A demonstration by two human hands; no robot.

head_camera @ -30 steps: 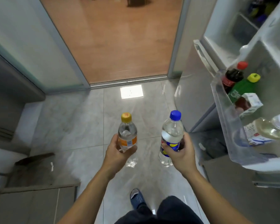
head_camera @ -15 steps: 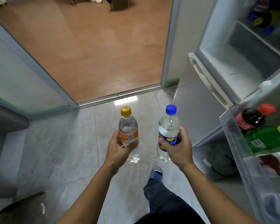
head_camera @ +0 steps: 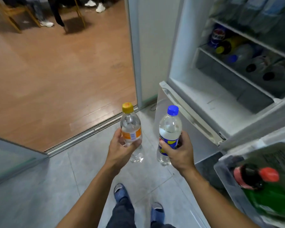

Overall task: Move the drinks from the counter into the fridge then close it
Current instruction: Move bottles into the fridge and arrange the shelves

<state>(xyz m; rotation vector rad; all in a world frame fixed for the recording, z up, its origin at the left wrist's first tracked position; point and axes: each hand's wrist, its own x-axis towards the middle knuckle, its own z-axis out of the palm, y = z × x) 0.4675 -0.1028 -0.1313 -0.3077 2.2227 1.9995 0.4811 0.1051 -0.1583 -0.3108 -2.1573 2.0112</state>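
Observation:
My left hand (head_camera: 122, 149) grips a clear bottle with a yellow cap and orange label (head_camera: 130, 127), held upright. My right hand (head_camera: 179, 151) grips a clear bottle with a blue cap and blue-yellow label (head_camera: 169, 129), also upright. Both bottles hang over the tiled floor, just left of the open fridge (head_camera: 204, 99). Several bottles lie on the fridge's inner shelf (head_camera: 237, 53). The open fridge door's bin (head_camera: 224, 176) at lower right holds a red-capped dark bottle (head_camera: 253, 176) and a green bottle (head_camera: 270, 199).
A sliding-door track (head_camera: 89, 132) separates the grey tiles from a wooden floor (head_camera: 56, 71). Chair legs and people's feet (head_camera: 46, 23) show at the far top left. A glass panel (head_camera: 10, 158) stands at left. My feet in blue slippers (head_camera: 122, 192) are below.
The view has swung up and right toward the fridge; its inner shelves now show and the door bin has slid to the lower right. Both hands still hold their bottles.

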